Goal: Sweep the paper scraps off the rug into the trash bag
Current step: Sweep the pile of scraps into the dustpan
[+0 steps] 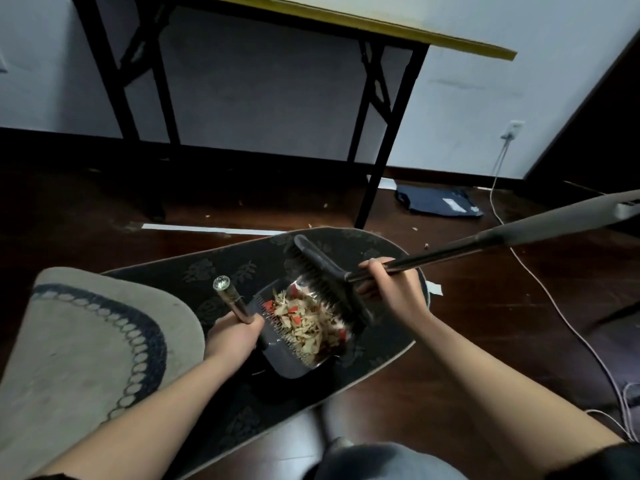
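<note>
Nearest the camera, a bent knee (367,459) sits between the two forearms. The left hand (232,336) grips the dustpan (294,358) by its upright metal handle, holding the pan on the dark rug (242,268); the right hand (388,289) is clamped round the broom (325,282) shaft just behind the head. The paper scraps (304,320) are heaped in the pan (bristles touching the pile). To finish well, keep the pan's lip pressed flat to the rug and draw short strokes inward, so nothing slips underneath. No trash bag shows.
</note>
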A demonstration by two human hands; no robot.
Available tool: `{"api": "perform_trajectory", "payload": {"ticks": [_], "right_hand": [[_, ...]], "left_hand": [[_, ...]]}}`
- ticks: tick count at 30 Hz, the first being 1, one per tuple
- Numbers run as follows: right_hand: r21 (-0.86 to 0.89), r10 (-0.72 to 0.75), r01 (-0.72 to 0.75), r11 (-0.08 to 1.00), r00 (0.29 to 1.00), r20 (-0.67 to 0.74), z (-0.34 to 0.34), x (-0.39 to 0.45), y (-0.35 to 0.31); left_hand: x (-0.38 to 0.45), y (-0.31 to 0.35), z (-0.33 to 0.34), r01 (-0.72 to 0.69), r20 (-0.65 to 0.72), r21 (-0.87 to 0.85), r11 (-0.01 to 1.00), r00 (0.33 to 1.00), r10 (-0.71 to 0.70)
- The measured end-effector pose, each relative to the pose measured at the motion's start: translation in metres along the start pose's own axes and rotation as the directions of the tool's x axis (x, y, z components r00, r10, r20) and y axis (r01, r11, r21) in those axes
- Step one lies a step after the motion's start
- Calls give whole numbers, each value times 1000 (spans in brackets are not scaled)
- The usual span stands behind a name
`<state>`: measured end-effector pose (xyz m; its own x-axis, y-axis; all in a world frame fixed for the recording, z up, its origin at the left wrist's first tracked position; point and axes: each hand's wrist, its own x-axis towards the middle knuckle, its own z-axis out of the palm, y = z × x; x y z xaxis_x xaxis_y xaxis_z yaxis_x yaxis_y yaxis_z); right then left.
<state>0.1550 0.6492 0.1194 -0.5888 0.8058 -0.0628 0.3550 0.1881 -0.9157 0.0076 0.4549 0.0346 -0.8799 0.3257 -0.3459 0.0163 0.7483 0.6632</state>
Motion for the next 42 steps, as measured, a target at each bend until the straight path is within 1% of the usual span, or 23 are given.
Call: {"api": "perform_trajectory", "payload": {"ticks": [3, 5, 7, 9, 12, 14, 16, 20, 22, 24, 26, 29, 31, 36, 40, 42], "right_hand": [[-14, 48, -50, 999, 996, -81, -16, 4, 2], [-106, 47, -59, 993, 993, -110, -22, 9, 11], [-221, 58, -81, 972, 993, -108, -25, 14, 25], [-301, 86, -113, 947, 991, -101, -23, 16, 42], [-327, 156, -183, 927, 982, -106, -12, 11, 59], [-358, 195, -211, 910, 977, -81, -2, 8, 62], [-380, 211, -210, 901, 977, -40, 12, 10, 57], [-452, 164, -111, 885, 983, 79, 48, 10, 29], [-475, 140, -75, 877, 985, 102, 66, 5, 21], [-487, 151, -89, 869, 984, 90, 86, -3, 21], [-493, 187, -125, 861, 979, 78, 104, -15, 30], [-476, 263, -228, 849, 965, 8, 119, -36, 56], [-472, 314, -288, 833, 949, -25, 126, -49, 74], [-518, 333, -309, 798, 942, -48, 142, -66, 89], [-472, 386, -382, 795, 918, -91, 151, -76, 97], [-423, 409, -383, 821, 912, -31, 156, -84, 108]], "left_hand": [[-3, 1, -1, 8, 5, 38, 999, 1000, -8], [-4, 0, -4, 20, 7, 55, 998, 1000, -21], [-3, -4, -4, 33, 14, 73, 997, 999, -34], [-1, -11, -6, 39, 18, 105, 994, 999, -41], [6, -26, -7, 45, 39, 107, 993, 998, -50], [12, -39, -14, 58, 56, 92, 994, 996, -63], [18, -54, -23, 70, 81, 114, 991, 994, -79], [24, -71, -54, 63, 81, 122, 991, 994, -73], [24, -77, -73, 31, 69, 187, 982, 997, -45], [25, -88, -92, -6, 70, 233, 972, 998, -11], [27, -104, -111, -21, 105, 230, 973, 995, -3], [25, -127, -128, 1, 113, 307, 952, 993, -37], [24, -142, -135, 15, 98, 325, 946, 994, -50], [23, -164, -131, -18, 134, 291, 957, 991, -22], [26, -168, -120, -14, 132, 324, 946, 991, -31], [27, -170, -120, -8, 130, 312, 950, 991, -34]]}}
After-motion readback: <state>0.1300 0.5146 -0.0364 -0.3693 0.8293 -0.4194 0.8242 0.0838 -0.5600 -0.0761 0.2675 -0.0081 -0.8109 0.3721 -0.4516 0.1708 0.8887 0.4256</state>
